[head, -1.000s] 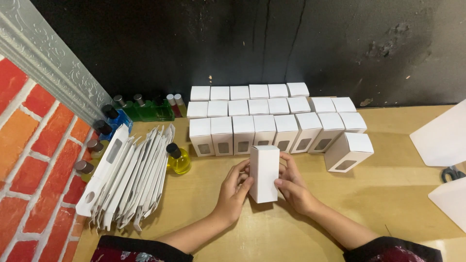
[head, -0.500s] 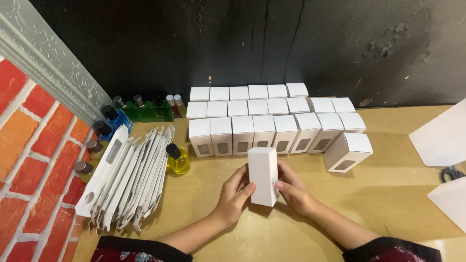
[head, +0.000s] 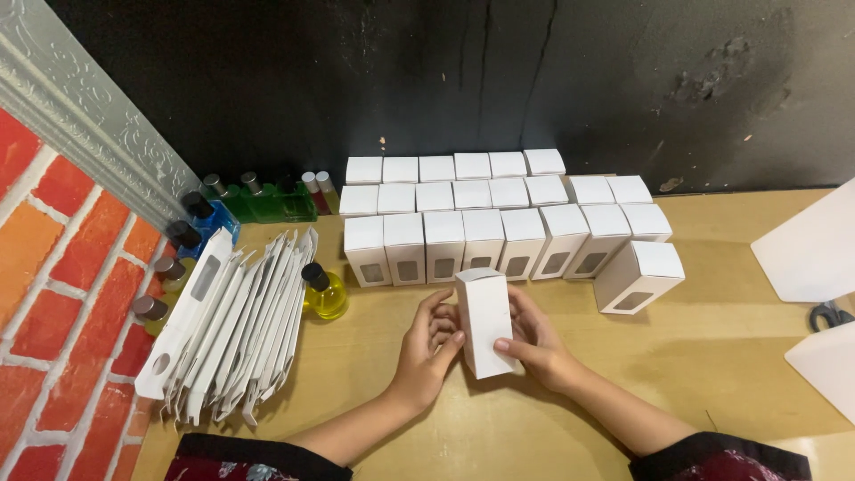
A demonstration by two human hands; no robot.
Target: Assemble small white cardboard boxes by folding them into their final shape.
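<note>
Two hands (head: pixel 485 343) around a white box (head: pixel 485 322) over wooden table (head: pixel 712 356), black wall (head: pixel 534 80) behind.

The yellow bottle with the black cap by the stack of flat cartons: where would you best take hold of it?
Grip the yellow bottle by its round body, coming from the right or front. It stands upright, flat cartons crowd its left, and the bare table leaves the right open. The black cap is narrower, a poorer hold.

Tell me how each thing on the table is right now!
white box: upright, closed, held in both hands
left hand: gripping the box
right hand: gripping the box
finished boxes: closed, standing in rows
tilted box: leaning, closed
flat cartons: unfolded, stacked
yellow bottle: capped, upright
</note>
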